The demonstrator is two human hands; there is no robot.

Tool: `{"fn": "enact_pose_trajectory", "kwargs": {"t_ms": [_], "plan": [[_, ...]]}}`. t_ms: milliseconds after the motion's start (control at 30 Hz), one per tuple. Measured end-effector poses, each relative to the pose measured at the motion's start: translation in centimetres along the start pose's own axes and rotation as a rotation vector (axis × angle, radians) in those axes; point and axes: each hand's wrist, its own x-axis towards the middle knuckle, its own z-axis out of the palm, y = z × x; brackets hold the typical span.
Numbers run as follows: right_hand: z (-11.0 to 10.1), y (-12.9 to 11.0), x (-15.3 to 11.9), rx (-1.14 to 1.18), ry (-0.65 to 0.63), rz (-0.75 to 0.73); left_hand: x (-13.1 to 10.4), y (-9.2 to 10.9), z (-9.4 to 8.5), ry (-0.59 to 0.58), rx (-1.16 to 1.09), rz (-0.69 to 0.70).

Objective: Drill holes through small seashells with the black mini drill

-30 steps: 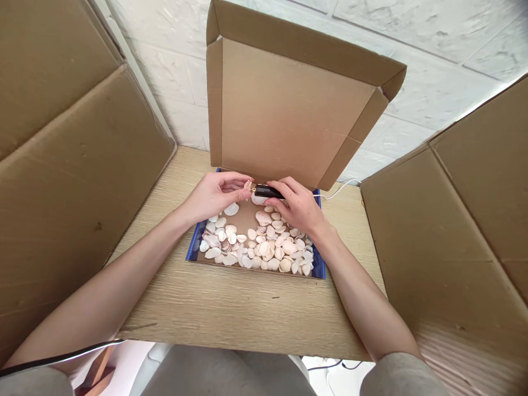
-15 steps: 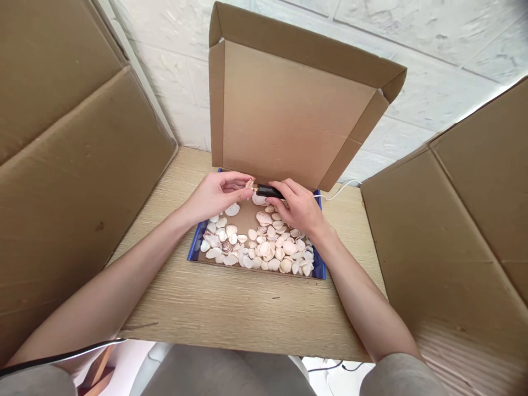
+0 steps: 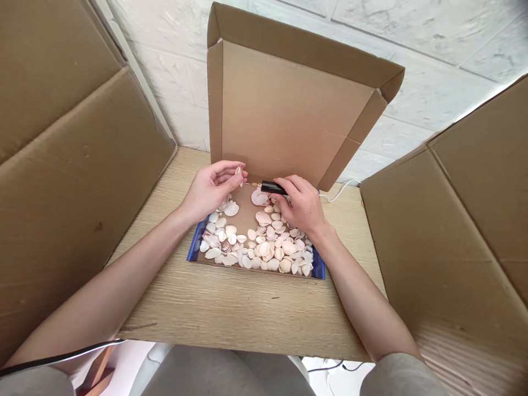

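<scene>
My left hand [image 3: 214, 187] pinches a small speckled shell [image 3: 238, 171] between thumb and fingers, over the far left part of the box. The fingers of my right hand [image 3: 299, 203] are wrapped round a black pen-like tool [image 3: 273, 187], whose thin metal tip points left toward the shell; a gap lies between shell and tool body. Beneath both hands, many white and pinkish shells [image 3: 264, 248] lie in a shallow cardboard box with blue sides [image 3: 318, 265]. Bare brown cardboard shows in the middle of its floor.
The raised cardboard lid [image 3: 292, 110] stands behind the box. Tall cardboard panels [image 3: 91, 181] flank the wooden table [image 3: 231, 308] on both sides. A white cable [image 3: 340, 191] runs off at the right, by the white brick-pattern wall [image 3: 424, 33].
My left hand has moved left and slightly up with the shell, away from the tool. My right hand and the tool have shifted slightly, and more of the tool's tip shows.
</scene>
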Motion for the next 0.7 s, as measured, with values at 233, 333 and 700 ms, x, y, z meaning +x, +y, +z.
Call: {"fn": "enact_pose_trajectory", "kwargs": {"t_ms": [233,333,700], "plan": [[0.12,0.48,-0.06,0.013,0.043,-0.026,-0.08,0.20,0.00,-0.017,0.011,-0.014],[0.02,0.47,-0.02,0.015,0.053,-0.020,-0.09,0.20,-0.01,-0.030,0.034,-0.014],[0.06,0.03,-0.32,0.085,-0.155,0.093,-0.33,0.55,0.05,-0.082,0.119,-0.056]]}}
